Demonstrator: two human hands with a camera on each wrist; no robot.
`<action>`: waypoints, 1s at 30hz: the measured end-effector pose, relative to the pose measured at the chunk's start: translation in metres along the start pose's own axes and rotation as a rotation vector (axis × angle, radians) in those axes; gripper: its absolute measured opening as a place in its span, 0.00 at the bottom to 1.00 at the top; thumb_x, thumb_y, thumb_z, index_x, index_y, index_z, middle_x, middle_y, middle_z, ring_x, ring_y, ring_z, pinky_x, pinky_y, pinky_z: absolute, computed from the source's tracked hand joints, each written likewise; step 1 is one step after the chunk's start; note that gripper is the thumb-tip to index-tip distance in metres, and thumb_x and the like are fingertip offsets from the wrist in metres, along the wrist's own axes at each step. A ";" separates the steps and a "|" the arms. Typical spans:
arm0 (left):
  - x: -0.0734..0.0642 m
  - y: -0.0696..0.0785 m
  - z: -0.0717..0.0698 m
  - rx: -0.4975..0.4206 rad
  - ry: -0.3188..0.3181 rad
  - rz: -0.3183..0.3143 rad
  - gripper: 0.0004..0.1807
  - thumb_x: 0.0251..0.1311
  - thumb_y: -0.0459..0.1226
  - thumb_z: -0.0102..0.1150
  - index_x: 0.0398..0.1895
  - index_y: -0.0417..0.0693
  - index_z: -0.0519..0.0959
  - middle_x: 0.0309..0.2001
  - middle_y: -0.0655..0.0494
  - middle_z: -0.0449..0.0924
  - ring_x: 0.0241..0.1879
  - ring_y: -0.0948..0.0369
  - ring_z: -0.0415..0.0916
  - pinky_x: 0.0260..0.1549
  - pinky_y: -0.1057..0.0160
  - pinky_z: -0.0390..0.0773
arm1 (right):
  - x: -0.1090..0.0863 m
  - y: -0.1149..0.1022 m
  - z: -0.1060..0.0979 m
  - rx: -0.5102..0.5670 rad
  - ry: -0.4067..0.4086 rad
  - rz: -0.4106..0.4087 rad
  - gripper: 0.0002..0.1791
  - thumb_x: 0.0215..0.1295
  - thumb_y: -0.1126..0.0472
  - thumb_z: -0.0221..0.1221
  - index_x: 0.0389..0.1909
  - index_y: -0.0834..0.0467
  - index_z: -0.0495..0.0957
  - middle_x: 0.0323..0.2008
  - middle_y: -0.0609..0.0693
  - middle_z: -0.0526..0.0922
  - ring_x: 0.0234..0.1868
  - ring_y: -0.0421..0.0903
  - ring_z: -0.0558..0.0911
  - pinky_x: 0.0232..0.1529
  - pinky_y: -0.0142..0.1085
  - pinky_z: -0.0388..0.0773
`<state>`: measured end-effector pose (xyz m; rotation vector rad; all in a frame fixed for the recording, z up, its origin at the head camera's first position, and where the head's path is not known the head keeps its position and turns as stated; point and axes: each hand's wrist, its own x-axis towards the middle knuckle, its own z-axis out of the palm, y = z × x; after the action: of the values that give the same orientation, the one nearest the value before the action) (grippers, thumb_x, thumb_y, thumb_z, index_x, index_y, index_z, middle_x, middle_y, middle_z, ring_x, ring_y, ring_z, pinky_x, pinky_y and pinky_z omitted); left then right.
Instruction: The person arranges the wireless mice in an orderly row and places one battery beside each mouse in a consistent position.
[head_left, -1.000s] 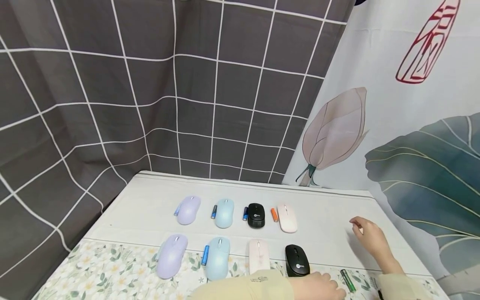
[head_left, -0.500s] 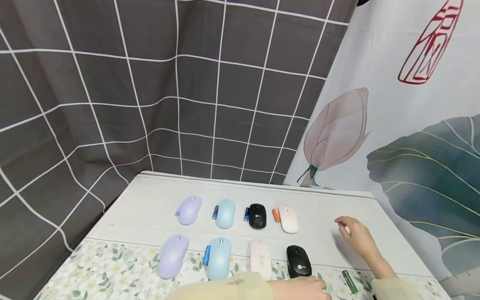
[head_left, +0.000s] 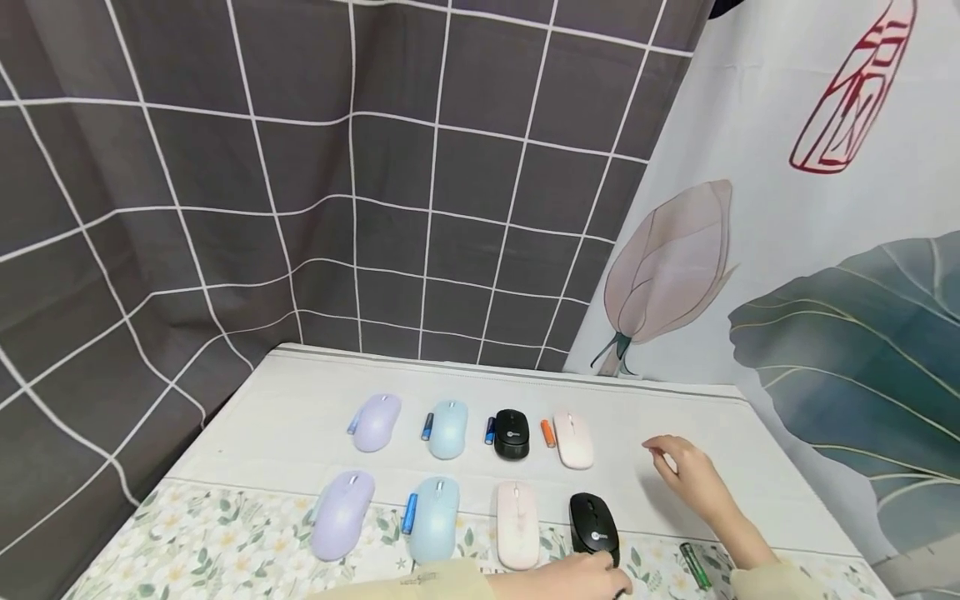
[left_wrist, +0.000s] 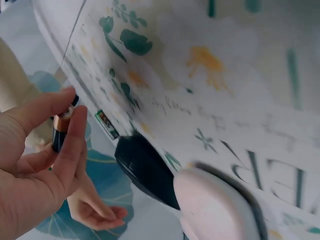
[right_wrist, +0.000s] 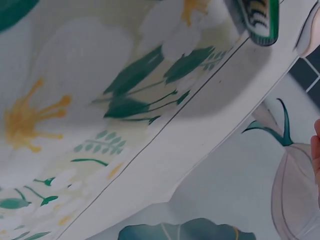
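Note:
My left hand [head_left: 577, 577] is low at the front, beside a black computer mouse [head_left: 594, 527]. In the left wrist view its thumb and fingers pinch a black-and-copper battery [left_wrist: 60, 131]. My right hand [head_left: 693, 479] hovers over the white part of the table, right of the upper pink mouse [head_left: 574, 442], its fingers loosely bent with nothing seen in them. Only a sliver of that hand shows in the right wrist view. A green battery [head_left: 695, 567] lies on the floral cloth right of the black mouse. Left of that mouse lies another pink mouse [head_left: 517, 525].
The back row also has a purple mouse [head_left: 377, 423], a blue mouse [head_left: 448, 430] and a black mouse [head_left: 512, 434], each with a battery beside it, like the orange battery [head_left: 548, 433]. Nearer stand a purple mouse [head_left: 342, 517] and a blue mouse [head_left: 435, 521]. Curtains hang behind the table.
My left hand has moved leftward along the front, uncovering the near pink mouse and reaching the near black mouse. My right hand has drifted left over the white surface.

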<state>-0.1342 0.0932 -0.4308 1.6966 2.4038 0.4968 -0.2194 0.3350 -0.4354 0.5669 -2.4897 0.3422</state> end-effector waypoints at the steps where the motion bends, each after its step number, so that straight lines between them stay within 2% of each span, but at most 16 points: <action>1: -0.003 -0.001 -0.001 -0.010 0.014 -0.014 0.16 0.62 0.40 0.56 0.51 0.46 0.78 0.37 0.60 0.75 0.30 0.78 0.66 0.28 0.88 0.64 | 0.000 -0.002 0.001 0.002 -0.001 -0.007 0.11 0.47 0.76 0.63 0.32 0.61 0.81 0.28 0.50 0.82 0.30 0.47 0.80 0.31 0.41 0.80; 4: -0.013 -0.006 -0.006 -0.074 0.065 -0.039 0.19 0.59 0.38 0.60 0.54 0.42 0.77 0.39 0.58 0.70 0.28 0.79 0.63 0.29 0.89 0.65 | 0.001 -0.008 0.001 0.013 0.006 -0.029 0.11 0.46 0.76 0.63 0.32 0.60 0.81 0.28 0.49 0.82 0.30 0.47 0.80 0.31 0.39 0.80; 6: -0.019 -0.009 -0.010 -0.121 0.084 -0.079 0.21 0.57 0.36 0.62 0.55 0.41 0.76 0.40 0.59 0.65 0.27 0.79 0.62 0.28 0.88 0.66 | 0.003 -0.013 0.001 0.015 0.011 -0.044 0.12 0.46 0.76 0.64 0.32 0.60 0.81 0.29 0.49 0.82 0.31 0.46 0.81 0.30 0.38 0.80; 9: -0.027 -0.013 -0.015 -0.160 0.118 -0.138 0.24 0.53 0.37 0.66 0.54 0.39 0.76 0.39 0.60 0.64 0.27 0.79 0.63 0.28 0.87 0.67 | 0.006 -0.022 0.001 0.019 0.017 -0.073 0.12 0.46 0.75 0.65 0.32 0.59 0.81 0.29 0.49 0.83 0.32 0.46 0.81 0.30 0.37 0.81; 12: -0.034 -0.016 -0.020 -0.120 0.134 -0.197 0.28 0.51 0.44 0.68 0.53 0.40 0.77 0.40 0.60 0.71 0.29 0.77 0.68 0.29 0.85 0.69 | 0.009 -0.031 0.001 0.019 0.022 -0.124 0.13 0.45 0.75 0.65 0.32 0.59 0.81 0.30 0.48 0.83 0.32 0.45 0.81 0.31 0.36 0.81; 16: -0.045 -0.020 -0.024 -0.002 0.154 -0.239 0.34 0.49 0.54 0.67 0.53 0.40 0.77 0.39 0.57 0.77 0.29 0.75 0.71 0.26 0.83 0.70 | 0.014 -0.043 0.000 0.036 0.034 -0.199 0.14 0.43 0.75 0.66 0.32 0.59 0.81 0.30 0.48 0.83 0.32 0.44 0.82 0.31 0.35 0.81; 20: -0.054 -0.021 -0.026 0.100 0.162 -0.266 0.30 0.45 0.55 0.69 0.44 0.42 0.81 0.33 0.61 0.75 0.28 0.74 0.69 0.25 0.81 0.69 | 0.018 -0.057 -0.001 0.056 0.033 -0.251 0.15 0.42 0.76 0.66 0.33 0.60 0.80 0.31 0.48 0.83 0.32 0.43 0.82 0.30 0.32 0.80; 23: -0.060 -0.022 -0.028 0.105 0.154 -0.303 0.27 0.42 0.54 0.71 0.40 0.44 0.82 0.32 0.63 0.74 0.29 0.74 0.70 0.27 0.81 0.71 | 0.020 -0.067 0.000 0.065 0.019 -0.280 0.15 0.42 0.75 0.66 0.33 0.59 0.80 0.31 0.48 0.84 0.32 0.43 0.82 0.30 0.30 0.81; 25: -0.064 -0.024 -0.031 0.083 0.157 -0.341 0.27 0.42 0.53 0.72 0.40 0.44 0.82 0.32 0.63 0.75 0.31 0.73 0.72 0.29 0.80 0.73 | 0.021 -0.072 0.001 0.062 0.020 -0.299 0.13 0.45 0.74 0.65 0.33 0.59 0.80 0.31 0.48 0.84 0.33 0.43 0.82 0.31 0.31 0.81; 30: -0.074 -0.031 -0.040 0.035 0.185 -0.432 0.30 0.41 0.52 0.73 0.44 0.42 0.82 0.36 0.58 0.80 0.36 0.69 0.77 0.37 0.74 0.79 | 0.024 -0.085 0.003 0.036 0.079 -0.297 0.10 0.46 0.72 0.63 0.32 0.59 0.80 0.31 0.47 0.83 0.34 0.43 0.81 0.33 0.34 0.81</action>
<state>-0.1485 0.0076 -0.4093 1.1274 2.8152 0.5632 -0.1994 0.2520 -0.4138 0.9068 -2.2846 0.2880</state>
